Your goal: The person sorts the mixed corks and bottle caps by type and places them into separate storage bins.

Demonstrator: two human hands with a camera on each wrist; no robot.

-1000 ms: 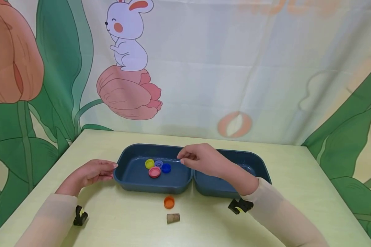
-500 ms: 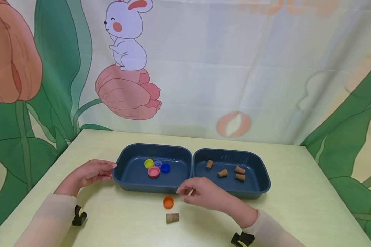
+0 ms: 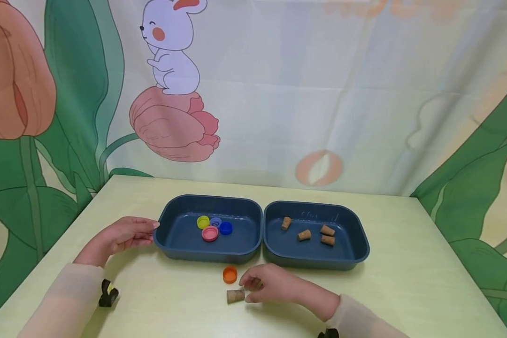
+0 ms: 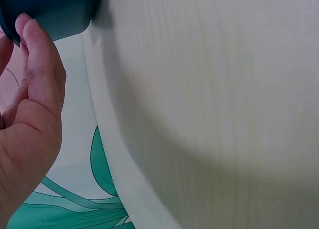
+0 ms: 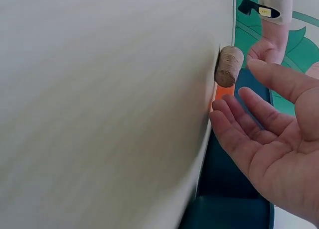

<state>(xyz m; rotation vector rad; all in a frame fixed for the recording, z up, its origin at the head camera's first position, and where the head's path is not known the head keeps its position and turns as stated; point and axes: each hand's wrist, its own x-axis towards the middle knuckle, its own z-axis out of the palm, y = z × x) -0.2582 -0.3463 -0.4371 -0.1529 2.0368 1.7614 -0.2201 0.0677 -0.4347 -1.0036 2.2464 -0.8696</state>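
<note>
My left hand [image 3: 128, 234] touches the left end of the left dark-blue tray [image 3: 211, 257] with extended fingers. The left wrist view shows these fingertips [image 4: 34, 32] against the tray's outer wall. My right hand [image 3: 274, 285] is low over the table, thumb and fingers spread apart around the near end of a cork stopper [image 3: 235, 296] lying on its side. In the right wrist view a gap shows between the cork [image 5: 230, 64] and the curved fingers. Just behind the cork is an orange bottle cap [image 3: 230, 275].
The left tray holds a yellow cap [image 3: 203, 222], a pink cap [image 3: 210, 234], a blue cap [image 3: 226, 228] and a purple cap [image 3: 216, 222]. Several corks [image 3: 304, 235] lie in the right tray [image 3: 317, 263] beside it. A printed curtain [image 3: 253, 117] hangs behind the table.
My right hand has come down from above the trays toward the front, to the cork on the table, uncovering the corks in the right tray. My left hand stays at the left tray.
</note>
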